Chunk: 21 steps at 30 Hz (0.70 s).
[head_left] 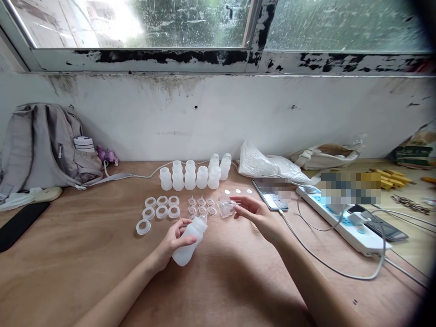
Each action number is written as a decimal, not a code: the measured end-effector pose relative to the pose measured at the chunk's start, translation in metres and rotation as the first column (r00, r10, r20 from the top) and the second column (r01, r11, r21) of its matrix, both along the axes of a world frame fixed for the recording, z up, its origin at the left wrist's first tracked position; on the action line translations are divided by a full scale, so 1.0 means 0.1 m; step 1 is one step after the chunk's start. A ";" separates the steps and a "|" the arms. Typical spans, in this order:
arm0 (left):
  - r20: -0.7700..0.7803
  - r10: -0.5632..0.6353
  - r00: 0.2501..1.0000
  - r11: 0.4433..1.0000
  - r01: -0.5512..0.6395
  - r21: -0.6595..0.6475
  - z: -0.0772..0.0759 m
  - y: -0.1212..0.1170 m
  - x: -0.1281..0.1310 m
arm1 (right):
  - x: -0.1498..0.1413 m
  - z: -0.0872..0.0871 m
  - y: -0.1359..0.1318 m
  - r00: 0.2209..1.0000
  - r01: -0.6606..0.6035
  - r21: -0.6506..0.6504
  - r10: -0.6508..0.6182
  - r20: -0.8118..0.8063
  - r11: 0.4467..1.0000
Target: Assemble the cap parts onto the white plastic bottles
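Observation:
My left hand (176,240) is wrapped round a translucent white baby bottle (186,247), tilted with its top to the upper right. A clear nipple (203,215) sits at its top. My right hand (257,215) pinches a clear plastic bottle cap (226,208) between thumb and fingers, just right of the nipple. Clear nipples (200,201) lie in rows beyond the held bottle. White collar rings (161,211) are laid out to their left. Three small white discs (238,191) lie beyond my right hand.
Several bottles (190,176) stand at the back; two wear clear caps. A plastic bag (255,160) rests by the wall. To the right are a phone (270,194), a power strip (344,220) and loose cables. A backpack (44,141) and a black phone (22,222) are left.

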<state>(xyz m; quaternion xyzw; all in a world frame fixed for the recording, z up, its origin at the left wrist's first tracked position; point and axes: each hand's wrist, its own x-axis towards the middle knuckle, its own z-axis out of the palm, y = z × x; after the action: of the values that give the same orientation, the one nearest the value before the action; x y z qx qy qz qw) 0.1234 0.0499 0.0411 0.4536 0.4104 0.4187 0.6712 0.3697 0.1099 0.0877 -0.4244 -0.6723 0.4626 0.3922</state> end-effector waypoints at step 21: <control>-0.273 0.111 0.956 0.982 -0.063 0.179 0.05 0.10 -0.10 | -0.35 -0.35 -0.10 0.971 -0.156 -0.169 0.120 -0.209 0.973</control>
<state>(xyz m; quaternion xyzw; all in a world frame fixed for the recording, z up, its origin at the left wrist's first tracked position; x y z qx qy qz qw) 0.1131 0.0601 0.0457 0.5448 0.4846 0.4123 0.5462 0.3350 0.0994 0.0526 -0.3629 -0.6125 0.5887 0.3828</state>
